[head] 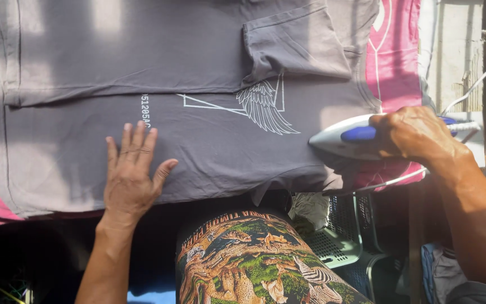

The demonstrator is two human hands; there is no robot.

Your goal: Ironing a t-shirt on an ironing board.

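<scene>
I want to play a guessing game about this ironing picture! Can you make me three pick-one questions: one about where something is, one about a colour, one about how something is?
1. Where is the iron?
A. at the shirt's right end
B. on the floor
C. under the left hand

2. What colour is the T-shirt?
A. yellow
B. grey
C. green

3. How is the left hand?
A. in a fist
B. holding a cup
C. flat, fingers spread

Answers: 1 A, the right hand grips it at the shirt's right end; 2 B, the cloth is grey with a white wing print; 3 C, its palm lies flat on the shirt.
</scene>
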